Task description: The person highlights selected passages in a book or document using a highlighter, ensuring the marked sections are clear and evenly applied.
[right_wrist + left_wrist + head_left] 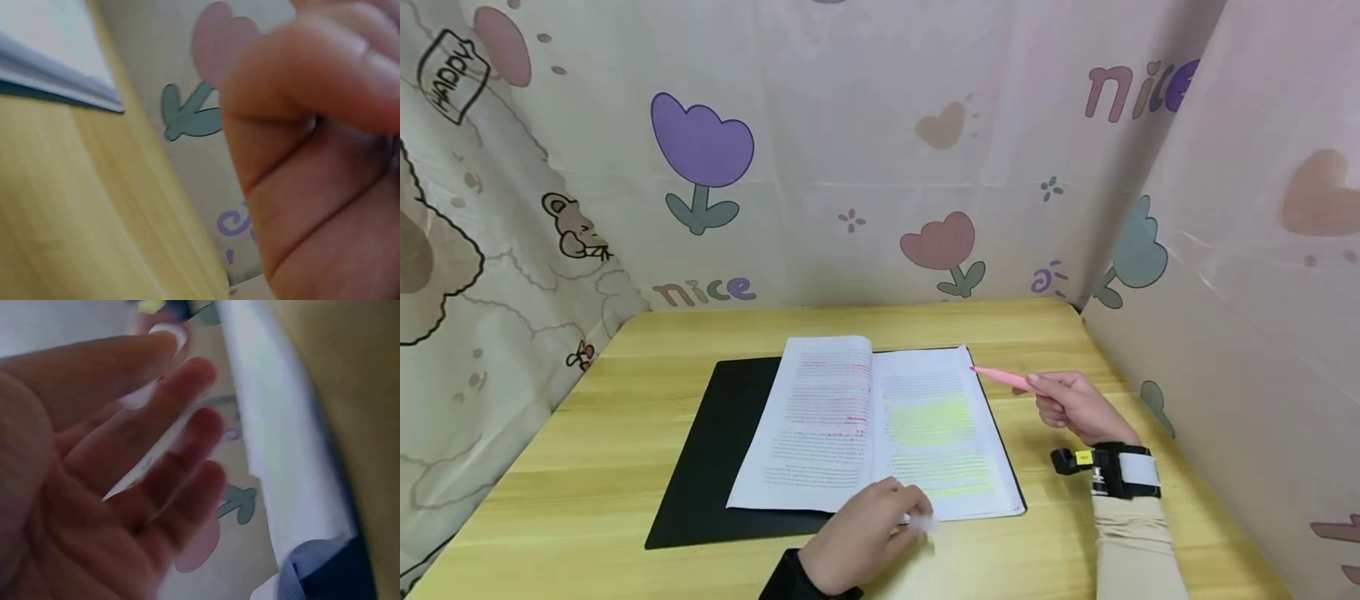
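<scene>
An open booklet (827, 400) of printed pages lies on a black folder (700, 467). Pink marks run over its left page; yellow highlighting covers lines of the right page (936, 433). My right hand (1086, 408) pinches a pink highlighter (1000, 377), its tip pointing left at the right page's upper edge. In the right wrist view the curled fingers (300, 81) fill the right side, and the highlighter is hidden. My left hand (872, 529) is at the booklet's bottom edge, thumb and fingertips around a small whitish translucent piece (925, 523), too blurred to identify.
Everything lies on a yellow wooden table (587, 467). Patterned curtains (820, 167) enclose it at the back and both sides, the right one (1247, 400) close beside my right forearm. A wrist camera (1071, 461) juts from my right wrist.
</scene>
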A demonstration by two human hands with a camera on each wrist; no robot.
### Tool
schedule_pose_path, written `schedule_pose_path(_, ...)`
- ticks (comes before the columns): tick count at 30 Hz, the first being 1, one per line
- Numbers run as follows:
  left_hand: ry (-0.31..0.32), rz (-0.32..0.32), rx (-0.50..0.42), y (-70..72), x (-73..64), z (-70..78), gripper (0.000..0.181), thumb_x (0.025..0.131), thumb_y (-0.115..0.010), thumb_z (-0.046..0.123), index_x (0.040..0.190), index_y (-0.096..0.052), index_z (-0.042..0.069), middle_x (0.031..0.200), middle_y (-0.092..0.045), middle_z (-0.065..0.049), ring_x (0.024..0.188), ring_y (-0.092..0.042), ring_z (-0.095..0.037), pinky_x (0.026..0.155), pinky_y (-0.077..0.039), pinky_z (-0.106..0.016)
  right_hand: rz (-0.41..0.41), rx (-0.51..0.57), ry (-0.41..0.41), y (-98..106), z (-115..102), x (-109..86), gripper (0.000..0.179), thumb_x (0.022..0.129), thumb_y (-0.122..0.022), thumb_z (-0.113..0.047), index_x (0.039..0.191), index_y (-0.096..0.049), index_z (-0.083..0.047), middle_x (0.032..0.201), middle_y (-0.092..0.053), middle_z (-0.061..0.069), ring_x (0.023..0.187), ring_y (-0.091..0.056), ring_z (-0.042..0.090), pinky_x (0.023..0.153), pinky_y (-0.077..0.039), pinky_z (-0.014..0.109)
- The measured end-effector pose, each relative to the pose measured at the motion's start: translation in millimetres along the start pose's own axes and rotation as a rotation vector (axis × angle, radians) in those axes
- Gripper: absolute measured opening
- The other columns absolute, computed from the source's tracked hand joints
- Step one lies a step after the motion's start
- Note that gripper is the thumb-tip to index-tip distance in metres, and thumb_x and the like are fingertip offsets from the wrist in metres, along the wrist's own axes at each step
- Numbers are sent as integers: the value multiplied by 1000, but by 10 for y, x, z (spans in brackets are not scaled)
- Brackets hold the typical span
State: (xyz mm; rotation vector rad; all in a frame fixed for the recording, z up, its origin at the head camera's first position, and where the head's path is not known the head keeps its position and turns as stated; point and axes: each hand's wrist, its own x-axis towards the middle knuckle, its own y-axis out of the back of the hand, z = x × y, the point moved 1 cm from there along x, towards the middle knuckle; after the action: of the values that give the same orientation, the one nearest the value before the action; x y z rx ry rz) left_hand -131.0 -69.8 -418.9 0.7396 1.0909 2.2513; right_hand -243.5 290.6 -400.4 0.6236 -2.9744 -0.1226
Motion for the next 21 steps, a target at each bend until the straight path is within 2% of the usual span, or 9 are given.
schedule_pose_path(2, -11, -36, 110, -64, 16, 36, 11, 92, -79, 13, 100, -71, 17, 90, -66, 9, 84, -57, -2, 76, -48, -20, 81, -66, -64, -39, 25, 35, 38, 110, -52, -25, 114, -74, 6, 60, -38, -4, 49, -32, 11, 47, -29, 26)
schedule_pose_path(4, -21, -21, 166, -96, 15, 37, 15, 88, -83, 11, 93, -70, 17, 86, -66, 9, 82, -57, -4, 76, -48, -21, 118, -130, -111, -65, 35, 62, 45, 109, -56, -30, 119, -70, 11, 59, -39, -3, 50, -35, 9, 48, -32, 25)
schedule_pose_path(7, -43, 12, 244, -133, -9, 23, 19, 85, -86, 14, 88, -67, 17, 90, -66, 8, 86, -56, -8, 79, -47, -24, 110, -190, -163, -109, 47, 112, 53, 107, -58, -35, 124, -65, 15, 58, -39, -3, 50, -35, 10, 49, -32, 25)
schedule_pose_path(10, -37, 9, 310, -147, -30, 20, 30, 82, -88, 29, 97, -67, 14, 102, -63, 4, 96, -53, -12, 85, -46, -27, 76, -216, -195, -169, 74, 168, 53, 106, -59, -37, 123, -67, 13, 58, -39, -4, 49, -36, 10, 49, -31, 26)
schedule_pose_path(13, -3, -19, 318, -110, 38, 38, 47, 84, -85, 42, 113, -67, 10, 114, -63, -1, 108, -54, -15, 94, -46, -29, 58, -234, -209, -224, 113, 211, 52, 106, -59, -37, 122, -68, 11, 58, -39, -4, 49, -37, 11, 48, -31, 26)
schedule_pose_path(16, 30, -20, 367, -33, 192, 43, 53, 88, -81, 44, 122, -68, 5, 126, -66, -9, 118, -59, -21, 103, -47, -33, 50, -237, -210, -268, 154, 238, 53, 106, -58, -39, 125, -68, 10, 58, -40, -3, 49, -37, 11, 48, -30, 26)
schedule_pose_path(19, 103, -44, 468, 39, 312, -6, 56, 89, -79, 45, 125, -68, 3, 136, -63, -17, 131, -57, -29, 110, -44, -40, 45, -220, -216, -305, 200, 250, 53, 107, -57, -39, 125, -68, 9, 58, -40, -3, 48, -36, 11, 48, -29, 26)
schedule_pose_path(21, 180, -81, 508, 51, 327, -69, 59, 88, -79, 45, 126, -69, 1, 142, -59, -21, 137, -52, -35, 114, -40, -45, 39, -213, -219, -327, 229, 247, 51, 107, -57, -39, 123, -69, 8, 58, -41, -3, 48, -36, 11, 47, -29, 25)
